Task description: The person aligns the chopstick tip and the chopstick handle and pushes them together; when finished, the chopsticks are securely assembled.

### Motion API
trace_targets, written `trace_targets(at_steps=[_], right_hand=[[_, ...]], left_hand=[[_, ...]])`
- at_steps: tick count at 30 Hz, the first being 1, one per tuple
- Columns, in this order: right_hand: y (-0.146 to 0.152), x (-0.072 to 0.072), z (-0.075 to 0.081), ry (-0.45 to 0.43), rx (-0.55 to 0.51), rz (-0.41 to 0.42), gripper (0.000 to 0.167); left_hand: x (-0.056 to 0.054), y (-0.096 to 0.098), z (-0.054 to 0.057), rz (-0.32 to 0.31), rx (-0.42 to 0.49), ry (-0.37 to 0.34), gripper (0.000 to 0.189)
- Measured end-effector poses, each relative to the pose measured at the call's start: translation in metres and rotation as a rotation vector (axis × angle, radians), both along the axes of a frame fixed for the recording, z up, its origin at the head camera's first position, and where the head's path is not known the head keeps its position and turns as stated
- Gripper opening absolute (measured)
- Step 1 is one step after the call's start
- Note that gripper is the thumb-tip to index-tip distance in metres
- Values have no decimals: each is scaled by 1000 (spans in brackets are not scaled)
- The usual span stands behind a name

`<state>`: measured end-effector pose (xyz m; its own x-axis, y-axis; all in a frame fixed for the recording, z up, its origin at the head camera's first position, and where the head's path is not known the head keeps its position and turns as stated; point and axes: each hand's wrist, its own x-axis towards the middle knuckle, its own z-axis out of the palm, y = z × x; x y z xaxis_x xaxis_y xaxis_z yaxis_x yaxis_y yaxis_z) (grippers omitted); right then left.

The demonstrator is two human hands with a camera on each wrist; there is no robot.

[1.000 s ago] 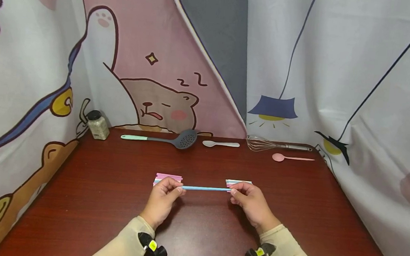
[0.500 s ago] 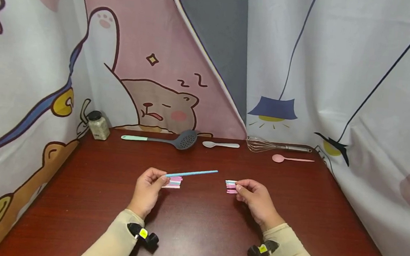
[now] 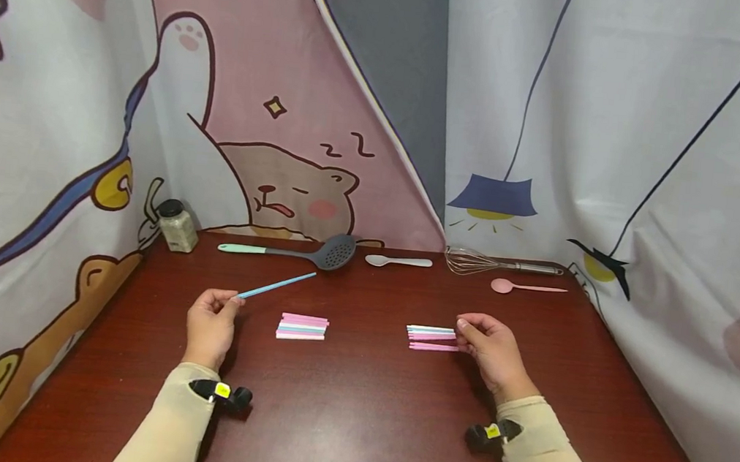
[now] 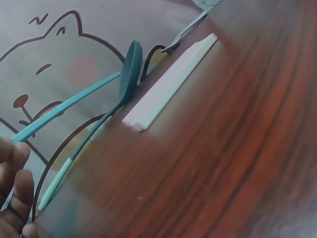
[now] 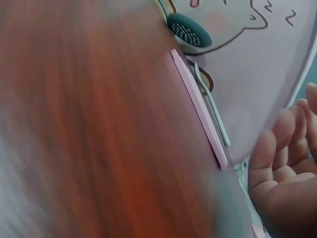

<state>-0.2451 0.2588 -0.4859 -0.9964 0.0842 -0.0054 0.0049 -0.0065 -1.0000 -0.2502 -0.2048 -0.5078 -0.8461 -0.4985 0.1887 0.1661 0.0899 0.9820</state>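
My left hand (image 3: pixel 211 329) pinches a slim blue straw (image 3: pixel 277 285) by its near end, above the left side of the table. The straw slants up to the right, its far end close below the slotted spatula in the head view. In the left wrist view the straw (image 4: pixel 69 105) rises from the fingertips. My right hand (image 3: pixel 496 356) is beside the right bundle of pink, white and blue straws (image 3: pixel 430 337), fingertips at its right end. In the right wrist view that hand (image 5: pixel 287 163) has loosely bent fingers and nothing between them. Another similar straw bundle (image 3: pixel 302 327) lies left of centre.
Along the back edge lie a slotted spatula (image 3: pixel 335 252), a white spoon (image 3: pixel 399 261), a whisk (image 3: pixel 502 264) and a pink spoon (image 3: pixel 529 287). A black-lidded jar (image 3: pixel 177 226) stands at the back left corner. Printed cloth hangs behind the table (image 3: pixel 353 420).
Both hands held the blue straw at first. The right hand let go and drew back rightward; the left hand carried the straw left, past the left bundle, tilting its far end up.
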Motion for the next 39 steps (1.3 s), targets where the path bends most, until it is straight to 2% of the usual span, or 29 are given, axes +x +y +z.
trace_targets(at_steps=[7,10,13,19,24,30,35,39], right_hand=[[12,-6,3,-53,262,37,31],[14,-7,2,-89,347,73,32],[13,-7,1,-108,384,119,32],[10,-9,1,-141,417,137,30],[12,-17,2,-202,423,151,26],[19,-22,4,-238,405,173,28],[22,-21,3,-196,387,146,31],[27,-24,0,-147,381,107,33]], left_hand=[[0,-5,-2,56,-41,-16,7],[0,-6,-1,80,-73,-39,7],[1,-7,-2,105,-111,-69,6],[-1,-11,-2,121,-223,-137,6],[-2,-15,-2,116,-294,-181,10],[2,-20,2,106,-419,-302,14],[4,-26,4,97,-514,-393,16],[6,-30,4,66,-575,-478,17]])
